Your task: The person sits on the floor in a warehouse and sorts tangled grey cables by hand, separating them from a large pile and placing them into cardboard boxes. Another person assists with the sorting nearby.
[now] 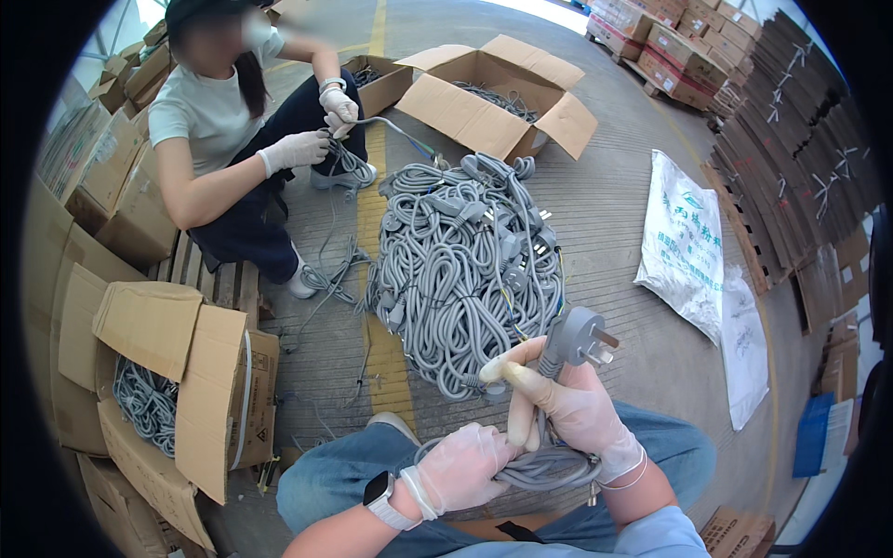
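Observation:
My left hand, in a thin translucent glove, grips a coiled grey power cord above my lap. The gloved right hand holds the same cord just below its grey plug, with the metal prongs pointing to the right. Part of the cord is hidden behind the fingers. Directly beyond my hands, a large heap of bundled grey power cords lies on the floor, with several plugs and some bare coloured wire ends showing.
A co-worker in gloves handles another grey cord at the upper left. Open cartons holding cords stand at the far side and lower left. A white printed sack lies right, near stacked flattened cardboard.

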Motion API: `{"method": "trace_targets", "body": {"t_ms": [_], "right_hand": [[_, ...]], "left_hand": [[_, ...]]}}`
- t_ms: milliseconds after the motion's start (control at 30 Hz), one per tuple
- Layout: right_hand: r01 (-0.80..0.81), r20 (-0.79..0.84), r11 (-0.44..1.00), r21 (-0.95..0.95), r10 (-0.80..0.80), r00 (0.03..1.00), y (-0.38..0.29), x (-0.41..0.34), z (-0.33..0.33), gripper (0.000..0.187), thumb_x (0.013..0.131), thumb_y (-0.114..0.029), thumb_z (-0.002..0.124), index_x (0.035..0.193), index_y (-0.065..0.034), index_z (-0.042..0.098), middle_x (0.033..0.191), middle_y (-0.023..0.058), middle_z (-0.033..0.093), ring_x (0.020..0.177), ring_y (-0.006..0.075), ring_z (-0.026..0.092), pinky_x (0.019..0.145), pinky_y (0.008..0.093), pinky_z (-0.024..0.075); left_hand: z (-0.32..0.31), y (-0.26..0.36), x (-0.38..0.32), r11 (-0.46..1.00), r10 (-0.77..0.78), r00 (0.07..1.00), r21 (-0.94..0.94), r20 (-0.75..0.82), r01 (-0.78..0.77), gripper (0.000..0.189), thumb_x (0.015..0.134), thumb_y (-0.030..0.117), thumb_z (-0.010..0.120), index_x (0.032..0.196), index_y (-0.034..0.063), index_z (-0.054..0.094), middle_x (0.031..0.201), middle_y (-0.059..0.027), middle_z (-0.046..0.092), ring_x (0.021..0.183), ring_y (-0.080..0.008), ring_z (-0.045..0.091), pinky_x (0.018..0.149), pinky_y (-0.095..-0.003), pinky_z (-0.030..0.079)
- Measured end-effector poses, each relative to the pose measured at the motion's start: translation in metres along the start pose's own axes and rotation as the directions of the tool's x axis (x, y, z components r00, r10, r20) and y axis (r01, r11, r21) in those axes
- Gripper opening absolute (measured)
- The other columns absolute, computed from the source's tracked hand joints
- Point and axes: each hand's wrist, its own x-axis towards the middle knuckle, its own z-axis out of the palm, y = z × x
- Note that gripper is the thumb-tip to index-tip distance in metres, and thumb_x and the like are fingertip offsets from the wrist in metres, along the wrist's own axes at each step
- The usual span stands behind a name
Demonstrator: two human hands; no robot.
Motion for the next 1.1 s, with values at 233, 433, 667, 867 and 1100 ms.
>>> {"method": "trace_targets", "body": {"t_ms": [233, 433, 667, 867, 1100], "right_hand": [[0.062, -0.109, 0.991, -0.121, -0.075, 0.991, 0.008, -0.018, 0.007, 0.023, 0.093, -0.017, 0.058, 0.112, -0.0049, 0.063, 0.055, -0.0006, 0.057, 0.045, 0.0015, 0.046, 0.040, 0.0203, 0.0367], [0.039, -0.096, 0.996, -0.079, -0.047, 0.994, 0.009, -0.019, 0.006, 0.022, 0.093, -0.014, 0.057, 0.111, -0.0025, 0.064, 0.057, -0.0008, 0.057, 0.049, 0.0032, 0.050, 0.048, 0.0184, 0.0395], [0.036, -0.153, 0.983, -0.181, -0.064, 0.986, 0.005, -0.018, 0.011, 0.022, 0.092, -0.014, 0.060, 0.109, -0.0002, 0.064, 0.060, -0.0012, 0.058, 0.054, 0.0043, 0.054, 0.053, 0.0178, 0.0423], [-0.002, -0.089, 0.999, 0.043, 0.006, 0.996, 0.003, -0.013, 0.013, 0.022, 0.093, -0.012, 0.057, 0.110, 0.0006, 0.063, 0.061, 0.0011, 0.059, 0.050, 0.0069, 0.056, 0.051, 0.0195, 0.0445], [-0.054, -0.103, 0.970, -0.236, 0.030, 0.994, 0.012, 0.016, 0.015, 0.039, 0.093, -0.034, 0.058, 0.115, -0.0027, 0.059, 0.061, 0.0043, 0.062, 0.055, 0.0098, 0.060, 0.056, 0.0254, 0.0485]], "left_hand": [[0.006, 0.000, 0.003, 0.992, 0.119, 0.992, -0.038, -0.047, -0.121, 0.032, 0.067, 0.020, 0.069, 0.092, 0.0067, 0.055, 0.077, -0.0120, 0.053, 0.074, -0.0313, 0.055, 0.066, -0.0405, 0.046], [0.009, -0.002, 0.001, 0.986, 0.161, 0.985, -0.038, -0.062, -0.163, 0.032, 0.067, 0.020, 0.070, 0.092, 0.0062, 0.056, 0.077, -0.0128, 0.053, 0.075, -0.0318, 0.056, 0.064, -0.0409, 0.046], [0.008, 0.001, 0.001, 0.985, 0.145, 0.986, -0.077, -0.085, -0.152, 0.028, 0.069, 0.020, 0.069, 0.088, 0.0061, 0.055, 0.079, -0.0129, 0.054, 0.075, -0.0316, 0.056, 0.065, -0.0407, 0.046], [0.011, -0.005, -0.002, 0.990, 0.103, 0.993, -0.089, -0.052, -0.107, 0.029, 0.070, 0.021, 0.069, 0.091, 0.0064, 0.056, 0.075, -0.0128, 0.054, 0.076, -0.0312, 0.056, 0.066, -0.0412, 0.047], [0.012, 0.009, 0.001, 0.603, -0.066, 0.980, -0.775, 0.186, 0.188, 0.039, 0.080, 0.022, 0.070, 0.112, 0.0038, 0.059, 0.087, -0.0088, 0.059, 0.081, -0.0197, 0.057, 0.069, -0.0320, 0.046]]}}
